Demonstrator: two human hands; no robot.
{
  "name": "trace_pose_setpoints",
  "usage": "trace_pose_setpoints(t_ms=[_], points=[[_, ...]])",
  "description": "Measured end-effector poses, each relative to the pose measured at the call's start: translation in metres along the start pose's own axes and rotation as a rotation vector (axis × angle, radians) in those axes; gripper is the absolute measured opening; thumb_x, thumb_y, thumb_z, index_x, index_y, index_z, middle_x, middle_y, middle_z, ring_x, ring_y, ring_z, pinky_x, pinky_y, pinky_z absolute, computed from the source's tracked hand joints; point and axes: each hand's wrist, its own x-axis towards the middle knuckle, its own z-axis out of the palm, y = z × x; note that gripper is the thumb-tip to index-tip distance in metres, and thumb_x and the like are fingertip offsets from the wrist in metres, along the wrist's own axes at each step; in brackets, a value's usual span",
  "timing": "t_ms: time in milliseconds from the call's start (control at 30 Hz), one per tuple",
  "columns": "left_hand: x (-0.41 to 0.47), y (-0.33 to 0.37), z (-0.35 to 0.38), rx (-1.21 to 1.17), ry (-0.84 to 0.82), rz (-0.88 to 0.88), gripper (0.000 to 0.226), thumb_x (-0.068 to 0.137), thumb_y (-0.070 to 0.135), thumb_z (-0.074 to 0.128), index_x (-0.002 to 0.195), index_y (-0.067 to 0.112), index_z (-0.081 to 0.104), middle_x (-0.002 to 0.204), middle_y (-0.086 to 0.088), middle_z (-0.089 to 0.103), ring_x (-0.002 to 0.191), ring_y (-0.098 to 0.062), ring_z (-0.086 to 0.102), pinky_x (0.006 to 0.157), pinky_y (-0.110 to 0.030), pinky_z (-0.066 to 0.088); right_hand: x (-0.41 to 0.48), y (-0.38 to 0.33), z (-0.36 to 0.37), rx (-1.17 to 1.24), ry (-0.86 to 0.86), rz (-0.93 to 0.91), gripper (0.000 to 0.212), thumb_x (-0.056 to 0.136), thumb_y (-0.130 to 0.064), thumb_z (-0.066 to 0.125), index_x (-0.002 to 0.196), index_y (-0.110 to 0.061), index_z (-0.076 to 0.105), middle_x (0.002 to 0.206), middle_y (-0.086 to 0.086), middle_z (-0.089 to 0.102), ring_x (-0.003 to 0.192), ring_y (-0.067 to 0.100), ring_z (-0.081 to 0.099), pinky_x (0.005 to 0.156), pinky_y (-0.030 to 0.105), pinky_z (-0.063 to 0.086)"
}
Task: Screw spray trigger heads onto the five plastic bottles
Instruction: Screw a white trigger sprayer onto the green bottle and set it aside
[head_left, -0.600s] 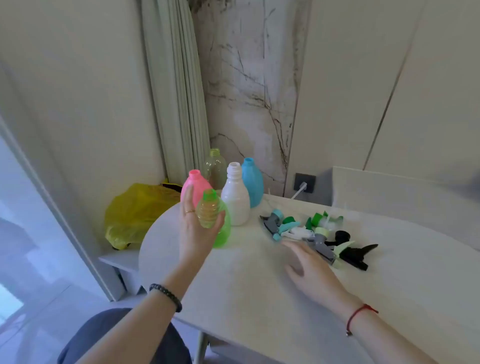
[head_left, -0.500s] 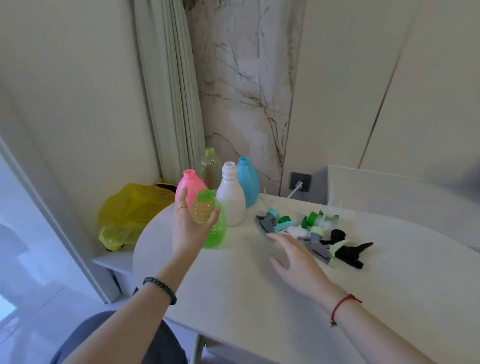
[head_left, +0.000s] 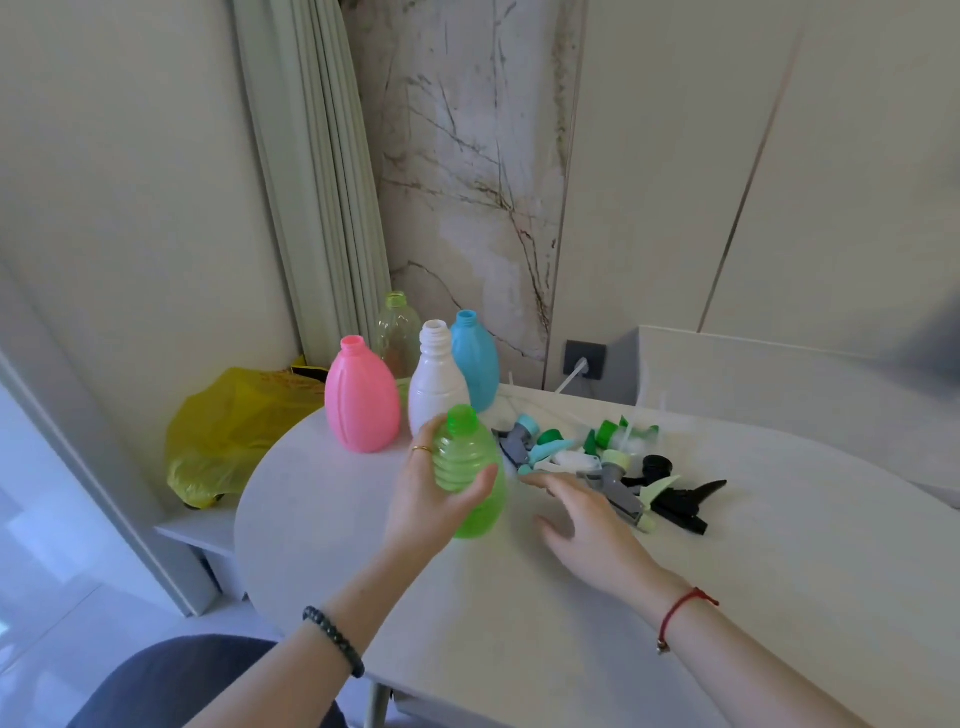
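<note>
While one green bottle (head_left: 470, 470) is held, four bottles (head_left: 435, 376) stand.

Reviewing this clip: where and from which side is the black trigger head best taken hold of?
Grip the black trigger head by its thick body, coming from above. It lies flat at the pile's right edge with bare table beside it. Its thin lever points up-right, likely a poor hold. The open right hand is nearest.

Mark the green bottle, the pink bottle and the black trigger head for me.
green bottle (head_left: 467, 467), head view, ribbed shoulder.
pink bottle (head_left: 362, 402), head view, middle of body.
black trigger head (head_left: 683, 503), head view, its body.
</note>
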Motion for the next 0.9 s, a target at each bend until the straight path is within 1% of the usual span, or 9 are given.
trace_pose_setpoints(t_ms=[33,100,233,367,467,533,700,800,900], points=[[-0.002,0.003,0.006,-0.028,-0.024,0.011,0.058,0.062,0.046,0.071,0.111,0.050,0.040,0.104,0.014,0.063,0.097,-0.003,0.061,0.083,-0.017,0.047,0.000,0.003,-0.005,-0.007,0.015,-0.004,0.039,0.086,-0.020,0.053,0.124,-0.030,0.050,0.131,-0.011,0.051,0.122,0.004,0.044,0.100,0.017,0.030],[-0.003,0.007,0.016,-0.061,-0.062,0.018,0.058,0.061,0.045,0.070,0.112,0.049,0.042,0.099,0.016,0.065,0.094,0.001,0.062,0.081,-0.015,0.049,0.002,0.011,-0.017,-0.016,0.050,0.002,0.036,0.085,-0.016,0.054,0.120,-0.028,0.054,0.125,-0.009,0.055,0.116,0.004,0.047,0.098,0.018,0.033],[-0.001,0.014,0.032,-0.094,-0.112,0.043,0.056,0.063,0.035,0.071,0.111,0.045,0.044,0.101,0.015,0.066,0.093,0.003,0.062,0.081,-0.010,0.047,0.013,0.028,-0.049,-0.061,0.118,0.048,0.030,0.085,-0.010,0.054,0.112,-0.022,0.060,0.114,0.000,0.061,0.098,0.011,0.055,0.086,0.020,0.039],[-0.001,0.017,0.045,-0.117,-0.163,0.026,0.064,0.061,0.037,0.071,0.119,0.034,0.044,0.105,0.011,0.065,0.094,0.004,0.061,0.081,-0.011,0.046,0.028,0.047,-0.083,-0.144,0.226,0.114,0.027,0.086,-0.007,0.053,0.110,-0.015,0.060,0.114,0.006,0.061,0.102,0.016,0.054,0.091,0.022,0.037],[0.000,0.019,0.050,-0.118,-0.168,0.028,0.061,0.060,0.039,0.071,0.114,0.042,0.043,0.103,0.015,0.065,0.093,0.007,0.060,0.079,-0.007,0.044,0.038,0.058,-0.105,-0.168,0.301,0.190,0.026,0.086,-0.003,0.053,0.110,-0.011,0.060,0.113,0.010,0.062,0.095,0.012,0.050,0.087,0.022,0.036],[0.001,0.019,0.052,-0.132,-0.170,0.026,0.061,0.058,0.042,0.071,0.112,0.042,0.044,0.103,0.014,0.065,0.095,0.003,0.061,0.083,-0.013,0.046,0.046,0.060,-0.110,-0.177,0.293,0.189,0.026,0.085,-0.002,0.054,0.109,-0.010,0.061,0.110,0.010,0.063,0.096,0.015,0.053,0.086,0.022,0.037],[0.001,0.016,0.052,-0.158,-0.172,0.037,0.067,0.058,0.042,0.071,0.119,0.029,0.046,0.108,0.006,0.066,0.101,-0.006,0.062,0.090,-0.030,0.050,0.076,0.040,-0.087,-0.218,0.046,0.041,0.026,0.085,-0.011,0.057,0.110,-0.015,0.063,0.112,0.004,0.066,0.102,0.016,0.058,0.089,0.025,0.043],[0.001,0.015,0.052,-0.160,-0.179,0.035,0.067,0.059,0.040,0.071,0.120,0.028,0.046,0.109,0.004,0.066,0.102,-0.009,0.063,0.091,-0.034,0.050,0.093,0.029,-0.062,-0.331,-0.182,0.109,0.036,0.082,-0.016,0.060,0.118,-0.018,0.057,0.120,0.007,0.062,0.110,0.022,0.056,0.094,0.031,0.042],[0.002,0.015,0.052,-0.157,-0.184,0.036,0.065,0.061,0.038,0.071,0.119,0.028,0.046,0.107,0.006,0.067,0.102,-0.008,0.063,0.090,-0.033,0.051,0.102,0.025,-0.047,-0.348,-0.332,0.177,0.041,0.079,-0.024,0.058,0.120,-0.022,0.052,0.124,0.009,0.059,0.111,0.026,0.054,0.091,0.033,0.044]])
